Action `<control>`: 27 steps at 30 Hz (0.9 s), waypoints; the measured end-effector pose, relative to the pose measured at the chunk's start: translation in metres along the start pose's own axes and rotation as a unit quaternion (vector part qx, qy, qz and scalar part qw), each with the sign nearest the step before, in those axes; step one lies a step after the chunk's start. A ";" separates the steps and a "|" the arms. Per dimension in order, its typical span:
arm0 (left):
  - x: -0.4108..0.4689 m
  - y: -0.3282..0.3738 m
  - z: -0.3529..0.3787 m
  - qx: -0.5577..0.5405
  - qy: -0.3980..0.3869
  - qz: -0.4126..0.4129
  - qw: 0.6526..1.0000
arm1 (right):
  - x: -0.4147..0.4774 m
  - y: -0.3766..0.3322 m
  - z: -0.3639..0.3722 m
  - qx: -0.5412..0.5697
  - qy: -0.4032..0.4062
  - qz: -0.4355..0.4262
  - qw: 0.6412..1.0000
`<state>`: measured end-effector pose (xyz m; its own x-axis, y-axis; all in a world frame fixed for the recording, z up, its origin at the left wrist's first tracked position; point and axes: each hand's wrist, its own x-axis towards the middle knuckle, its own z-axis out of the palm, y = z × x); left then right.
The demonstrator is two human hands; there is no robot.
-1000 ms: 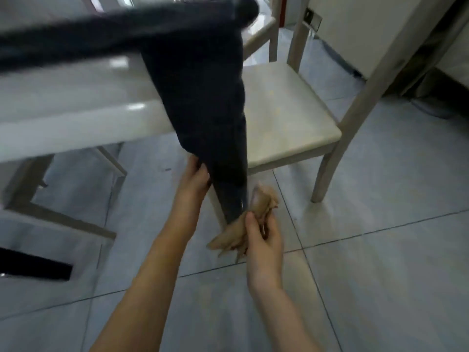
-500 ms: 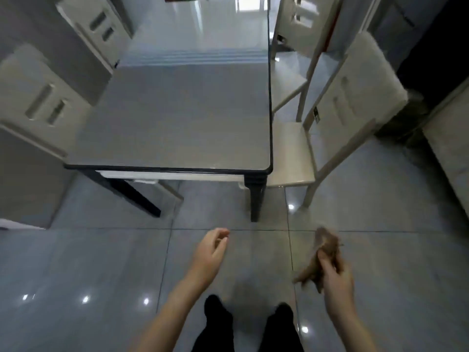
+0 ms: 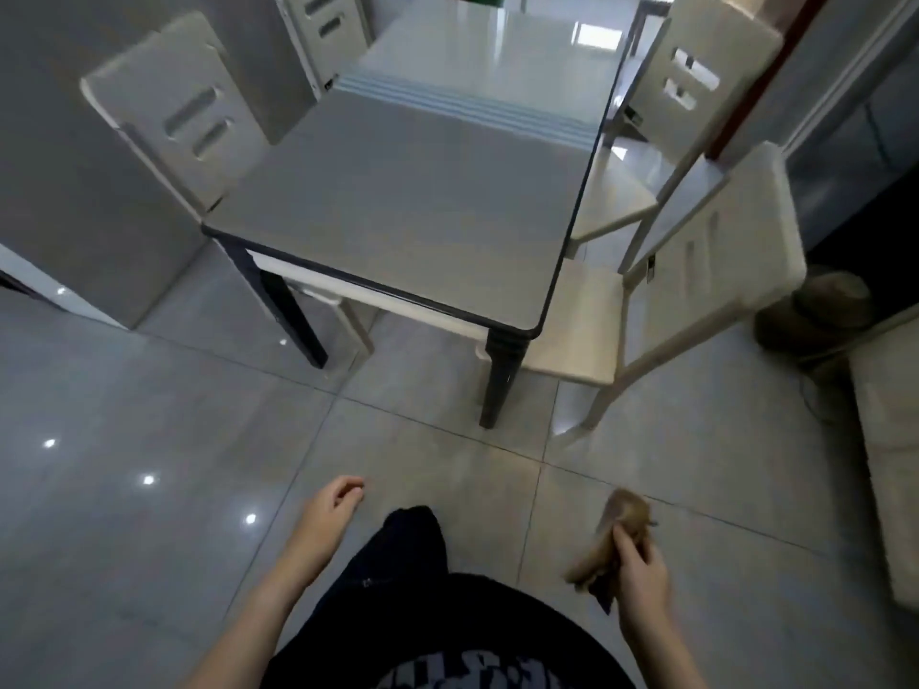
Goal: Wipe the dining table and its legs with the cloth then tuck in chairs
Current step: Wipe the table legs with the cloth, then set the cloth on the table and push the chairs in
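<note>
The grey-topped dining table stands ahead of me on black legs; its near right leg and near left leg show below the top. My right hand grips a crumpled brown cloth low over the floor, well short of the table. My left hand hangs empty with loosely curled fingers. A cream chair stands pulled out at the table's right side, a second one behind it. Another cream chair is against the table's left side.
Glossy grey floor tiles spread between me and the table. A fourth chair back shows at the far left. A brown round object sits on the floor at the right, beside a pale cushioned edge.
I have risen from crouching at the table leg and stepped back. Both hands left the leg; the right still holds the cloth. The view has turned slightly since half a second ago.
</note>
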<state>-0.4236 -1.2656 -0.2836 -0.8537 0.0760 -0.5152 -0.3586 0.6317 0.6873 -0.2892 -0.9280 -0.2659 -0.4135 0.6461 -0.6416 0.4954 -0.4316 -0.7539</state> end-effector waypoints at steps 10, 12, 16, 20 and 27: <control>0.097 0.055 -0.012 0.019 -0.003 0.006 1.000 | 0.097 -0.096 0.109 -0.022 -0.083 -0.033 0.996; 0.138 0.081 -0.014 0.037 -0.026 0.033 0.998 | 0.118 -0.129 0.142 -0.037 -0.093 -0.082 0.992; 0.216 0.144 -0.017 0.055 -0.061 0.080 0.993 | 0.153 -0.190 0.209 -0.107 -0.123 -0.193 0.967; 0.271 0.196 -0.019 0.044 -0.088 0.094 0.991 | 0.203 -0.219 0.267 -0.245 -0.122 -0.301 0.914; 0.312 0.199 -0.026 0.034 -0.106 0.065 0.992 | 0.274 -0.183 0.325 -0.580 -0.102 -0.397 0.704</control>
<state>-0.7711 -1.1365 -0.2937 -0.7900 0.3163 -0.5252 -0.2179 0.6559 0.7227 -0.7412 -0.8766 -0.3498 -0.9542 0.2387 -0.1804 0.2882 0.8954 -0.3394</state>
